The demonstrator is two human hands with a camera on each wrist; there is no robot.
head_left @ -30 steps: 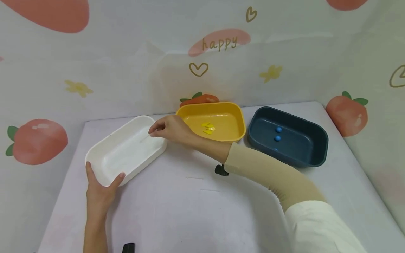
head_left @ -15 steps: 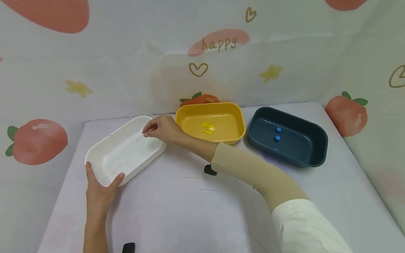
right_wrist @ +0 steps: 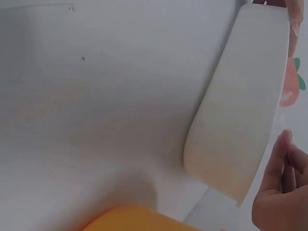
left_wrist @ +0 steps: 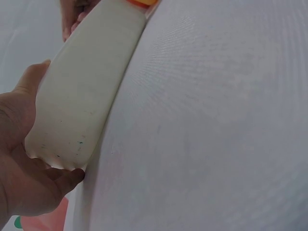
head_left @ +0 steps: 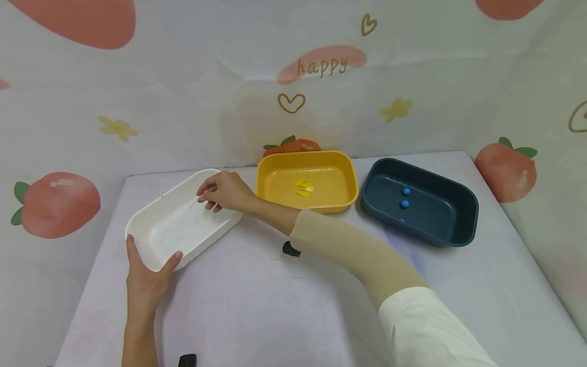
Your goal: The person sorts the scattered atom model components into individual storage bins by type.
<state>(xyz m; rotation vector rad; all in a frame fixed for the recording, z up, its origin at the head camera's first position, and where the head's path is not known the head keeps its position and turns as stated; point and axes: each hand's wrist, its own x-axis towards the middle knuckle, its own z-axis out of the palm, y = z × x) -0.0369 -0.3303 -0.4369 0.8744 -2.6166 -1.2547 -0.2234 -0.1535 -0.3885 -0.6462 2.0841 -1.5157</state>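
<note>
My left hand (head_left: pixel 147 285) grips the near end of a white rectangular tray (head_left: pixel 156 224), thumb on one side and fingers on the other. In the left wrist view, fingers (left_wrist: pixel 70 180) curl under the end of the tray's white wall (left_wrist: pixel 82 96). Over the tray's far half, my right hand (head_left: pixel 227 191) pinches a thin whitish strip (head_left: pixel 192 204) between thumb and fingertips, too fine to identify. The right wrist view shows those pinched fingertips (right_wrist: pixel 286 139) above the tray's rim (right_wrist: pixel 267 149).
A yellow tray (head_left: pixel 270 178) holding several small yellow pieces (head_left: pixel 302 187) stands at the back middle. To its right is a dark blue tray (head_left: pixel 431 219) with small blue balls (head_left: pixel 404 204). Faint thin lines (head_left: pixel 282 259) show on the white tabletop (head_left: pixel 257 316). A printed cloth (head_left: pixel 183 102) hangs behind.
My right hand has moved left and slightly down over the white tray, still pinching the strip, and its lower fingers have spread a little. The left hand keeps its grip on the tray.
</note>
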